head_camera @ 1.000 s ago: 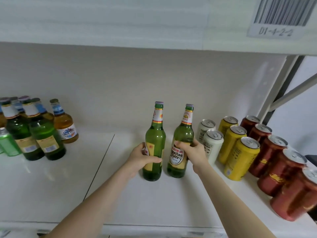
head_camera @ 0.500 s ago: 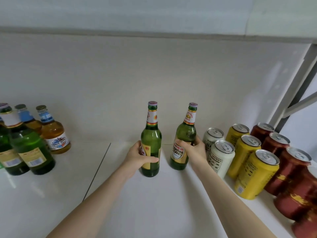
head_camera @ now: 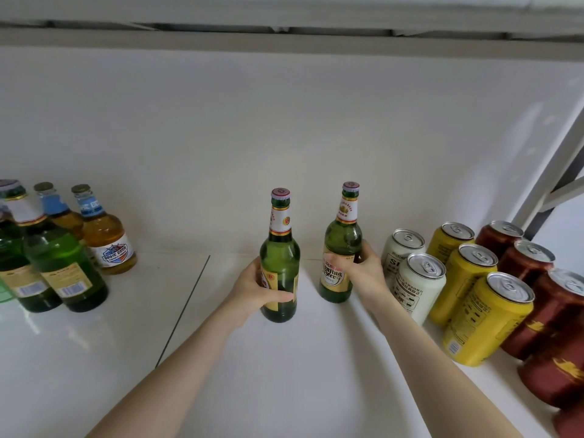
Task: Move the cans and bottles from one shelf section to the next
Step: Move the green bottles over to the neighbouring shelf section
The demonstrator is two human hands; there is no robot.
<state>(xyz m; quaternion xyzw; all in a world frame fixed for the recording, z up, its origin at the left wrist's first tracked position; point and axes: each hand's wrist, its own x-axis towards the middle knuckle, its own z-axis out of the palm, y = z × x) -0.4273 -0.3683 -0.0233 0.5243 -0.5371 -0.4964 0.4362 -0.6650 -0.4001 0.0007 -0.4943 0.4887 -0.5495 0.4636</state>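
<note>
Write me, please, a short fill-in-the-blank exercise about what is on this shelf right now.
The left hand grips the left bottle, whose glass is ____.
The right hand grips the right bottle, next to two ____ cans.
The yellow cans number ____.
Missing words: green; white; three.

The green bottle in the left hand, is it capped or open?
Capped: the green bottle, gripped by the left hand, has a pinkish crown cap seated on its mouth.

A capped green bottle (head_camera: 280, 248) is upright at centre, gripped by the left hand (head_camera: 252, 289); its twin (head_camera: 343, 232), at two o'clock, by the right hand (head_camera: 361, 271). Upright cans (head_camera: 483, 317) cluster at three o'clock.
</note>
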